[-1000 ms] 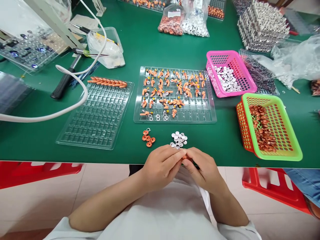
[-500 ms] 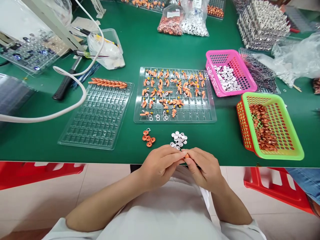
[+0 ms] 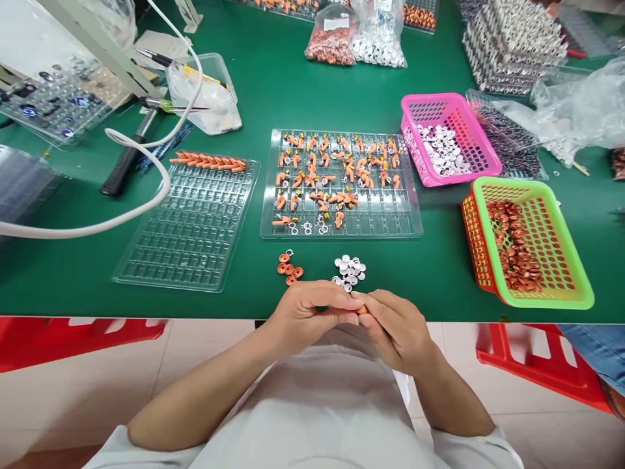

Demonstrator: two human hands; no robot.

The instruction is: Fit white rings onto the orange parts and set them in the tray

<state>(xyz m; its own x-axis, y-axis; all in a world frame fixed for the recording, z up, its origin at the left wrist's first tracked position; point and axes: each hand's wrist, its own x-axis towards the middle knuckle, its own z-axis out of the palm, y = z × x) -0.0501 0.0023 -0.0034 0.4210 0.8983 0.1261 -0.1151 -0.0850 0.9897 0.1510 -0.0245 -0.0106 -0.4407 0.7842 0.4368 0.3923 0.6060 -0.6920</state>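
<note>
At the table's front edge, my left hand (image 3: 312, 316) and my right hand (image 3: 398, 326) meet, both pinching a small orange piece (image 3: 362, 309) between their fingertips. Most of the piece is hidden by the fingers. Just beyond my hands lie a pile of white round caps (image 3: 349, 270) and, to its left, several orange discs (image 3: 290, 268). Behind them a clear tray (image 3: 385, 225) holds orange curved parts and some white rings. Farther left is another clear tray (image 3: 180, 241) with a row of orange parts (image 3: 209, 161) along its back edge.
On the right stand a pink basket (image 3: 456, 99) of white caps and a green basket (image 3: 569, 260) of copper-coloured discs. A white cable (image 3: 122, 218) and a hammer (image 3: 124, 159) are at left. Filled bags (image 3: 331, 45) lie behind. Part of a person's leg (image 3: 598, 355) shows at right.
The fingers of both hands have shifted slightly around the orange piece, and the left fingers are more stretched along it. The whole view has moved a little.
</note>
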